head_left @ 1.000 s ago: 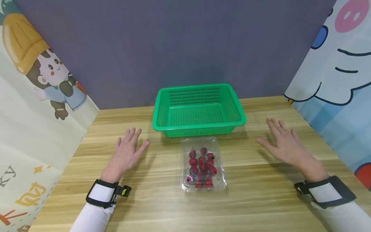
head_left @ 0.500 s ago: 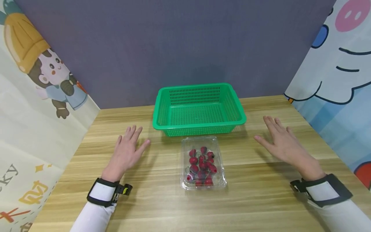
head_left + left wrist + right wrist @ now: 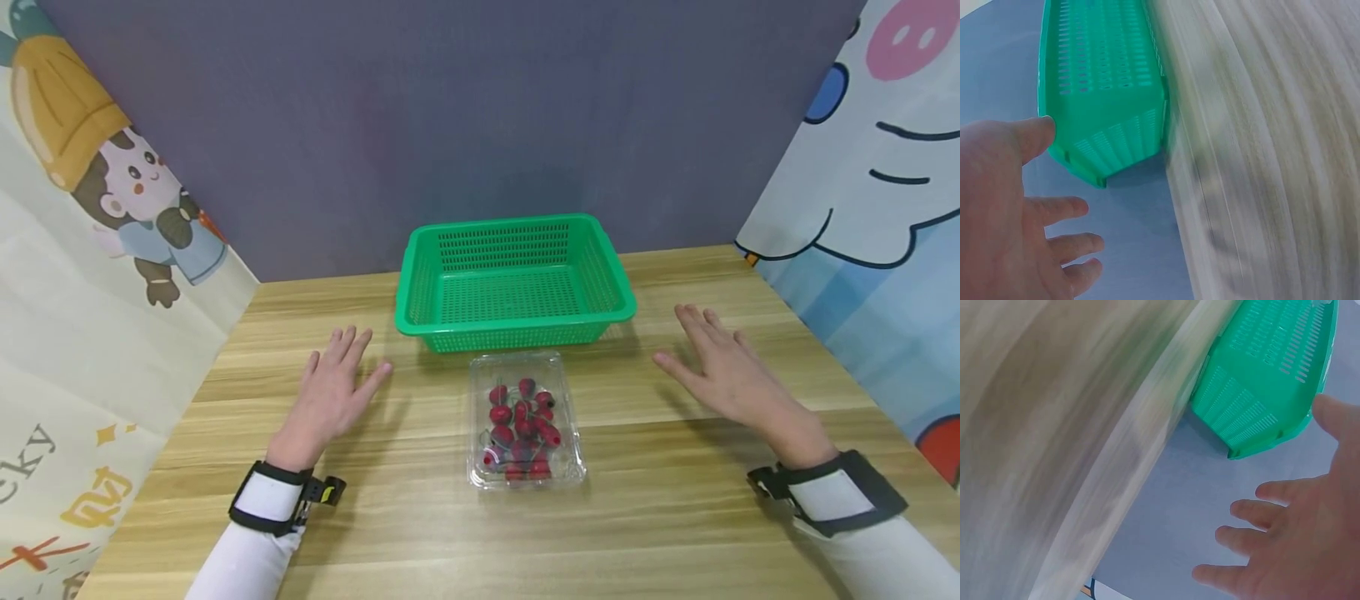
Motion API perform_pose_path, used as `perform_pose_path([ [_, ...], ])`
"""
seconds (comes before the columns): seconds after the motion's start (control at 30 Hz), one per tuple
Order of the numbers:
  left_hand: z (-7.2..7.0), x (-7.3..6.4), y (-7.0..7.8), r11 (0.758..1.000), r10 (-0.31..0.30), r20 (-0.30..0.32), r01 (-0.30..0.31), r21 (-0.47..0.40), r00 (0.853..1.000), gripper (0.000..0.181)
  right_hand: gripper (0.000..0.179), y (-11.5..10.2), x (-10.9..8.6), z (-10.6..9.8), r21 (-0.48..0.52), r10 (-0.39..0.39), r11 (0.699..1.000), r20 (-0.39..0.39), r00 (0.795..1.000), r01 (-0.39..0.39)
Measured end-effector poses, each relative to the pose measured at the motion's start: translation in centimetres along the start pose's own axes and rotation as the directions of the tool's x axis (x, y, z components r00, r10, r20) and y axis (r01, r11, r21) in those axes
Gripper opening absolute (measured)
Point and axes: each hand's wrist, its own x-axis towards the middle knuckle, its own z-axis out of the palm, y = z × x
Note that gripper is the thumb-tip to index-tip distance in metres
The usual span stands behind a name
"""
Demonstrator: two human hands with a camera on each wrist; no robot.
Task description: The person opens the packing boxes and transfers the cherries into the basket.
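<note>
A clear plastic clamshell box (image 3: 480,450) lies in the middle of the table in the head view, its lid down. Through the plastic show several dark red cherries (image 3: 522,429) with stems. Right behind it stands a green slotted plastic basket (image 3: 517,319) with nothing inside. My left hand (image 3: 326,400) hovers over the table left of the box, fingers spread and holding nothing. On the other side, my right hand (image 3: 735,375) is held palm down, likewise spread and bare. Both wrist views show the basket (image 3: 1104,106) beyond the outstretched fingers (image 3: 1244,512).
The wooden table (image 3: 420,542) ends at a plain grey-blue wall panel (image 3: 480,108) just behind the basket. Cartoon-printed curtains flank it: a left curtain (image 3: 67,275) with a hatted figure and a right curtain (image 3: 885,200) with a white and pink character.
My right hand has drifted slightly left, toward the box. The left hand has shifted a little to the right. Box and basket stay in place.
</note>
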Motion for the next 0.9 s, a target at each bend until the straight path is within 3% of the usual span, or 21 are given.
perform_pose_path([
  [0.53,0.7,0.0,1.0,1.0,0.01,0.006,-0.01,0.006,1.0,0.067,0.07,-1.3,0.3,0.9,0.044,-0.051,0.998,0.004,0.999,0.051],
  [0.9,1.5,0.2,2.1,1.0,0.018,0.021,-0.017,-0.006,1.0,0.068,0.06,-3.7,0.8,2.0,0.026,-0.164,0.986,-0.021,0.986,0.165],
])
